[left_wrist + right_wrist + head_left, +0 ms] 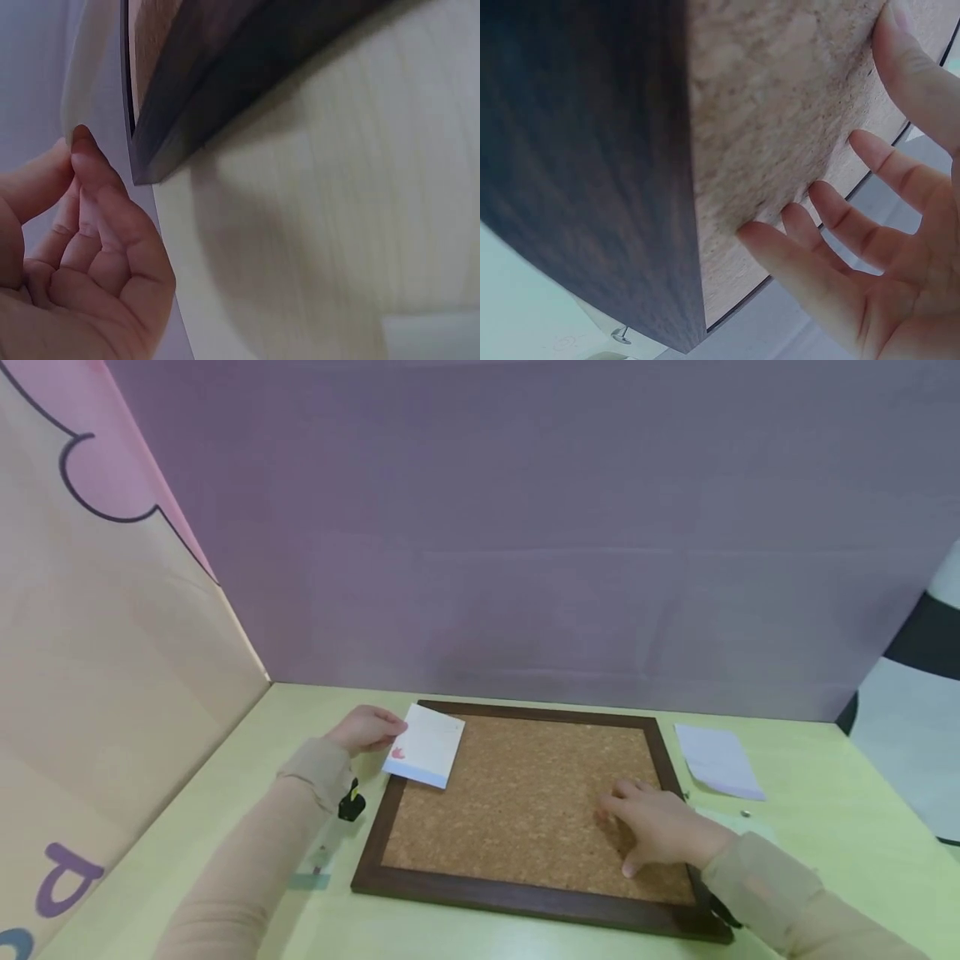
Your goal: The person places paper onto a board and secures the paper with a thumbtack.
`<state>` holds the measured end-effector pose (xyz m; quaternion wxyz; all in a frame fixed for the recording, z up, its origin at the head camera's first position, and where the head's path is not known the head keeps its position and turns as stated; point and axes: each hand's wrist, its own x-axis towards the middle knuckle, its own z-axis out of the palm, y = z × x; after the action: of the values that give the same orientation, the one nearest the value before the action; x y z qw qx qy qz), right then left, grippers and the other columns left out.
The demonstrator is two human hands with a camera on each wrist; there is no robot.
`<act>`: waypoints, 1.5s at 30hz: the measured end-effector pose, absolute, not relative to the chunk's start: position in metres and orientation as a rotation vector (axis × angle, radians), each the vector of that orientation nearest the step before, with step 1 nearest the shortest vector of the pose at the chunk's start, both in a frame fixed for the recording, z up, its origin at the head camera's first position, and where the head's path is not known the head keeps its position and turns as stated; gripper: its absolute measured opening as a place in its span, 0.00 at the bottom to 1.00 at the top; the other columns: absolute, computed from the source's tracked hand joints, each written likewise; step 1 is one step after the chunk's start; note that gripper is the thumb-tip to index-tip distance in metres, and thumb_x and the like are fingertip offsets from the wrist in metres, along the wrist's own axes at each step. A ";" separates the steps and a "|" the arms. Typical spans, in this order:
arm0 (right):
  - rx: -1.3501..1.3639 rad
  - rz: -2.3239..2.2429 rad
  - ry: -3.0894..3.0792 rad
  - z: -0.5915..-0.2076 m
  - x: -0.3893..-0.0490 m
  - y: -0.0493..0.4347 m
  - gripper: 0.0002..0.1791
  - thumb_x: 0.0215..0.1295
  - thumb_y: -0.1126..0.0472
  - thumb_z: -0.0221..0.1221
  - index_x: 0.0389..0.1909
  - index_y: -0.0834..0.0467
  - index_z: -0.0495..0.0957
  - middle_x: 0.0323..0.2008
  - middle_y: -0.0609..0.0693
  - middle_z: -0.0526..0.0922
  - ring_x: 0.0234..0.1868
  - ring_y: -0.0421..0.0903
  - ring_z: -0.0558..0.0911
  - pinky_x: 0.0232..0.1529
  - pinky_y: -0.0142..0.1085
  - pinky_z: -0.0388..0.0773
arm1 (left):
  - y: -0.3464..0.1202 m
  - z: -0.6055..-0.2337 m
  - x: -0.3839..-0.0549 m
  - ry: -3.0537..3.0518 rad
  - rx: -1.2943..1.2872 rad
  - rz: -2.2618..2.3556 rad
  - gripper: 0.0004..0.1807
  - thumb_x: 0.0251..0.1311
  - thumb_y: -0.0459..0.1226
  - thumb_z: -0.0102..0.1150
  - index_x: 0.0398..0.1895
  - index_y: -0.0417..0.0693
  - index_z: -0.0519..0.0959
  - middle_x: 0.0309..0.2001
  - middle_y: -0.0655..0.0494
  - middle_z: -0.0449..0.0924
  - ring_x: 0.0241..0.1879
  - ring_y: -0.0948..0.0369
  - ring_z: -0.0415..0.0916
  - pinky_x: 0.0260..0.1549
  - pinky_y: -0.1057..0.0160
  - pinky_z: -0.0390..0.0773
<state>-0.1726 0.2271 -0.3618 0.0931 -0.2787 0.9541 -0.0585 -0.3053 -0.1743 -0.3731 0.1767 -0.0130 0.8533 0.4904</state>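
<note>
A cork board (525, 802) in a dark brown wooden frame (525, 896) lies on the pale table. My left hand (367, 728) pinches a sheet of notepaper (426, 743) by its left edge, between thumb and forefinger. The sheet is white with a blue band at the bottom and a small red picture; it hangs over the board's far left corner. My right hand (660, 827) is over the right part of the cork, fingers spread and slightly bent. In the right wrist view its fingertips (754, 232) come close to the cork; contact is hard to tell.
Another pale sheet of paper (720, 762) lies right of the board. A small metal pushpin (746, 814) is near it. Left of the board is a small black object (351, 802), partly behind my wrist. A purple-grey wall (540, 543) rises behind the table.
</note>
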 end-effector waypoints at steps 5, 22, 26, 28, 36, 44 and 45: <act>-0.815 -0.168 2.828 -0.362 -0.174 0.227 0.34 0.30 0.48 0.75 0.43 0.49 0.74 0.37 0.46 0.69 0.35 0.46 0.70 0.23 0.36 0.66 | -0.166 -0.373 -0.305 2.405 -0.042 1.412 0.19 0.64 0.34 0.55 0.54 0.29 0.74 0.33 0.59 0.78 0.28 0.70 0.71 0.37 0.71 0.79; -0.828 -0.156 2.826 -0.360 -0.174 0.226 0.33 0.29 0.47 0.75 0.41 0.48 0.73 0.35 0.44 0.67 0.32 0.43 0.66 0.23 0.35 0.65 | -0.146 -0.373 -0.304 2.390 -0.159 1.487 0.19 0.61 0.32 0.57 0.51 0.27 0.73 0.29 0.59 0.75 0.27 0.69 0.70 0.31 0.73 0.77; -0.817 -0.164 2.822 -0.361 -0.174 0.226 0.33 0.29 0.48 0.75 0.41 0.48 0.73 0.35 0.44 0.67 0.31 0.43 0.66 0.23 0.34 0.64 | -0.141 -0.372 -0.306 2.377 -0.205 1.513 0.22 0.61 0.32 0.57 0.56 0.27 0.70 0.36 0.54 0.74 0.31 0.67 0.71 0.40 0.68 0.80; -0.816 -0.167 2.819 -0.362 -0.174 0.227 0.32 0.30 0.48 0.75 0.41 0.48 0.73 0.35 0.44 0.67 0.31 0.42 0.65 0.23 0.34 0.63 | -0.138 -0.373 -0.307 2.366 -0.224 1.528 0.23 0.61 0.32 0.56 0.56 0.27 0.69 0.36 0.54 0.74 0.31 0.67 0.71 0.43 0.66 0.80; -0.837 -0.164 2.827 -0.363 -0.175 0.228 0.33 0.29 0.46 0.75 0.41 0.47 0.73 0.35 0.43 0.67 0.31 0.42 0.65 0.22 0.34 0.63 | -0.130 -0.377 -0.311 2.332 -0.256 1.575 0.20 0.60 0.30 0.56 0.54 0.26 0.70 0.33 0.55 0.72 0.29 0.66 0.69 0.47 0.63 0.80; -0.803 -0.164 2.819 -0.362 -0.175 0.227 0.32 0.30 0.48 0.75 0.41 0.47 0.73 0.35 0.43 0.67 0.31 0.42 0.65 0.23 0.33 0.63 | -0.127 -0.382 -0.313 2.403 -0.239 1.501 0.17 0.57 0.27 0.59 0.49 0.26 0.72 0.36 0.51 0.72 0.30 0.64 0.71 0.42 0.64 0.82; -0.808 -0.164 2.819 -0.362 -0.175 0.227 0.33 0.29 0.48 0.75 0.41 0.48 0.73 0.35 0.43 0.67 0.31 0.42 0.65 0.23 0.34 0.63 | -0.127 -0.384 -0.314 2.422 -0.228 1.491 0.16 0.56 0.27 0.60 0.47 0.26 0.73 0.35 0.50 0.72 0.29 0.63 0.72 0.39 0.66 0.82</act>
<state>-0.1750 0.2271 -0.3624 0.1021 -0.2737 0.9548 -0.0556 -0.3137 -0.1268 -0.3840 0.1436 -0.0791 0.8401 0.5170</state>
